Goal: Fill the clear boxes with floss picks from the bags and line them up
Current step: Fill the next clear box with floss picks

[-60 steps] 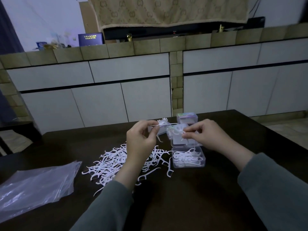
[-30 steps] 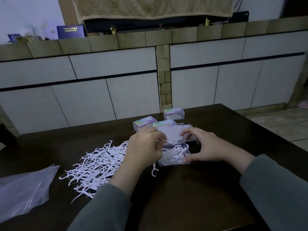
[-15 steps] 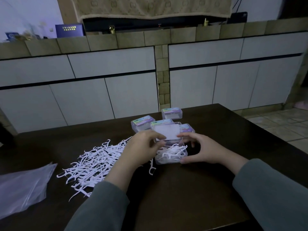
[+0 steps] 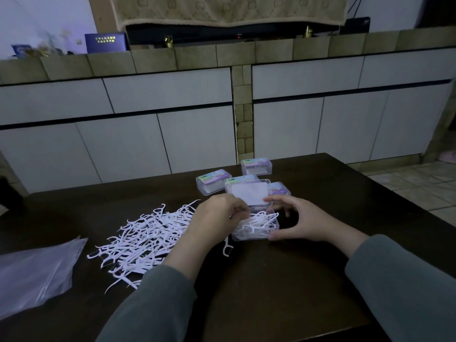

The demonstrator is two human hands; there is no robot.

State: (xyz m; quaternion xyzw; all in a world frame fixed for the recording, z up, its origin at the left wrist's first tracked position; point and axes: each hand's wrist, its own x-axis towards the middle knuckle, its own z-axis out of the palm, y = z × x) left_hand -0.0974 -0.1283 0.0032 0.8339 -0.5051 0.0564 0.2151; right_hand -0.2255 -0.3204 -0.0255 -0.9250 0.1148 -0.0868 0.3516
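1. The open box (image 4: 255, 227) sits between the two hands, heaped with floss picks (image 4: 256, 224) that rise above its rim. Its lid (image 4: 249, 193) stands tilted up just behind the fingers. If the lid comes down now, I'd expect the sticking-out picks to jam it or spring out onto the table (image 4: 283, 280).

2. The right hand (image 4: 303, 222) cups the box's right side, thumb at the near corner and forefinger up by the lid edge, the fingers spread and only loosely bent. That light hold could let the box slide on the smooth top.

3. The left hand (image 4: 214, 218) is at the box's left edge with its fingers curled. I cannot tell whether it pinches a pick or the lid. A push from it could tip the box toward the right hand.

4. One stray pick (image 4: 227, 248) lies just under the left wrist, and the loose pile (image 4: 145, 238) spreads out to the left of that hand; a sleeve could sweep them away.

5. Four closed boxes (image 4: 213, 185) sit just beyond the fingertips, crowded and easy to knock.

6. Far left of the left hand lies a limp bag (image 4: 37, 272).
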